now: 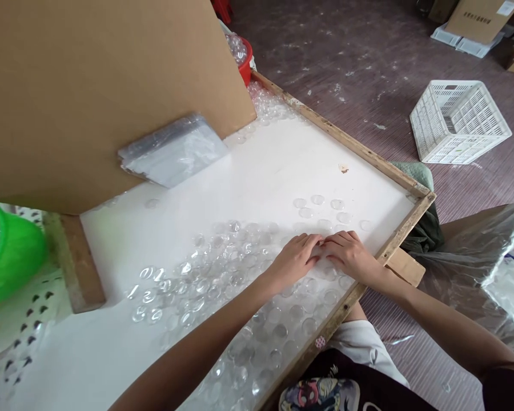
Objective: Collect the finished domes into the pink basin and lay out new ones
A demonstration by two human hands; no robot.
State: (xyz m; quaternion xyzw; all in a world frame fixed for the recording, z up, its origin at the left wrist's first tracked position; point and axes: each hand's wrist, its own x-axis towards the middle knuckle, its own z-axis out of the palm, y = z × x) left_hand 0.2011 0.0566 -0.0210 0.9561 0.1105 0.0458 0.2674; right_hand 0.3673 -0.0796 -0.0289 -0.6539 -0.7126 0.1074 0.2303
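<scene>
My left hand (297,258) and my right hand (350,255) meet over the front right part of a white tabletop (274,171). Their fingers are curled and pinched together, fingertips almost touching. Whatever lies between them is hidden or too transparent to make out. Many transparent round plastic pieces (235,274), like small shallow domes, spread over the table to the left of and below my hands. Just beyond my fingers, several similar transparent pieces (317,200) lie apart from one another.
A wooden rim (346,134) edges the table. A cardboard sheet (111,68) stands at the left, with a pack of plastic bags (175,151) before it. Green (21,257) and red (246,63) tubs sit at the sides. On the floor are a white crate (458,123) and cardboard boxes (480,20).
</scene>
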